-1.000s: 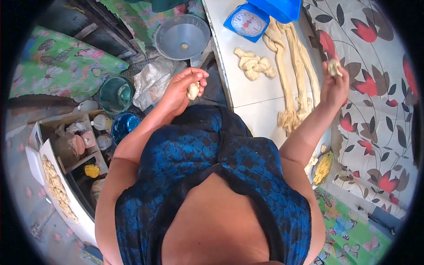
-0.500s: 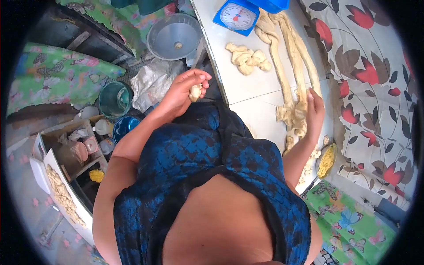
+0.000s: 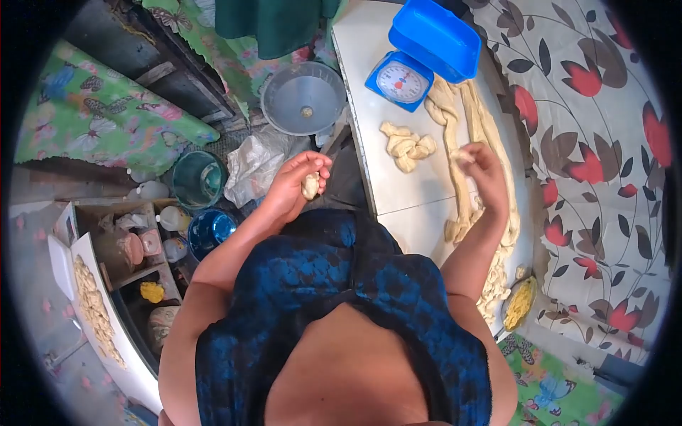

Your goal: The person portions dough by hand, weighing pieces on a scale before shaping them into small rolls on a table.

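My left hand point(image 3: 297, 186) is closed around a small lump of dough point(image 3: 310, 186), held in front of the table edge. My right hand point(image 3: 487, 177) is above the table with thumb and fingers pinched on a small pale piece of dough point(image 3: 463, 157). Beneath it, long ropes of dough point(image 3: 460, 192) run along the table, partly covered by my hand and forearm. A pile of short dough pieces point(image 3: 408, 148) lies to the left of the ropes. Beyond them stands a blue dial scale point(image 3: 399, 81).
A blue tub point(image 3: 437, 39) sits by the scale on the white table point(image 3: 405, 192). Near my right elbow are many small dough bits point(image 3: 494, 287) and a bowl with yellow contents point(image 3: 520, 305). On the left are a grey basin point(image 3: 302, 99), buckets point(image 3: 199, 179) and a tray of dough pieces point(image 3: 96, 312).
My right hand has lifted from the near end of the ropes and moved forward and left, fingers now pinched. My left hand still holds its lump. The whole view has shifted slightly.
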Available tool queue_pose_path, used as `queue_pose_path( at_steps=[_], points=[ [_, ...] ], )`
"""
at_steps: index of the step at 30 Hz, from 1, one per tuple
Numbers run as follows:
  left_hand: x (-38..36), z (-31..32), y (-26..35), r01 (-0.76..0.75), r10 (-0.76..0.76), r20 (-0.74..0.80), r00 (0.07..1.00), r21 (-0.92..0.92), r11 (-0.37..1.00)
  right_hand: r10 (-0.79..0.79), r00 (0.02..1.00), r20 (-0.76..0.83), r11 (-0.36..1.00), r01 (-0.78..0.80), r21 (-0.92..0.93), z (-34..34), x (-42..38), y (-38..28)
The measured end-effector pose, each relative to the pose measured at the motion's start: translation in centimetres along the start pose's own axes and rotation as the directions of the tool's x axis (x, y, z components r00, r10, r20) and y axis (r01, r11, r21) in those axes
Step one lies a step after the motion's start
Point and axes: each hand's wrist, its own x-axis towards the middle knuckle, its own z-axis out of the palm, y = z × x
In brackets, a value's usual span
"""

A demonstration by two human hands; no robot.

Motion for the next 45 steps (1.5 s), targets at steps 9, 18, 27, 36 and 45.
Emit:
queue_pose_path(
  at_steps=[9, 18, 27, 36, 45],
  points=[
    [0.2, 1.5, -0.6, 0.053, -0.058, 0.079, 0.995, 0.064, 0.997, -0.495, 0.848, -0.189, 0.865, 0.46, -0.199, 0.4, 12.6, -10.1],
    [0.4, 0.6, 0.6, 0.004, -0.005, 0.021, 1.0, 0.046, 0.999, -0.438, 0.899, -0.021, 0.711, 0.332, -0.62, 1.6, 19.4, -10.0],
    [0.7, 1.0, 0.0, 0.029, -0.034, 0.098, 0.995, 0.049, 0.998, -0.474, 0.86, -0.19, 0.822, 0.356, -0.445, 3.1, 13.5, -14.7],
    [0.3, 2.7, 0.7, 0.045, -0.063, 0.333, 0.941, 0.06, 0.997, -0.487, 0.642, 0.592, 0.657, 0.716, -0.236, 13.3, 1.1, -7.6],
    [0.5, 2.6, 0.4, 0.071, -0.107, 0.417, 0.903, 0.103, 0.992, -0.242, 0.849, 0.47, 0.945, 0.317, -0.086, 12.2, -0.7, -5.5]
  ],
)
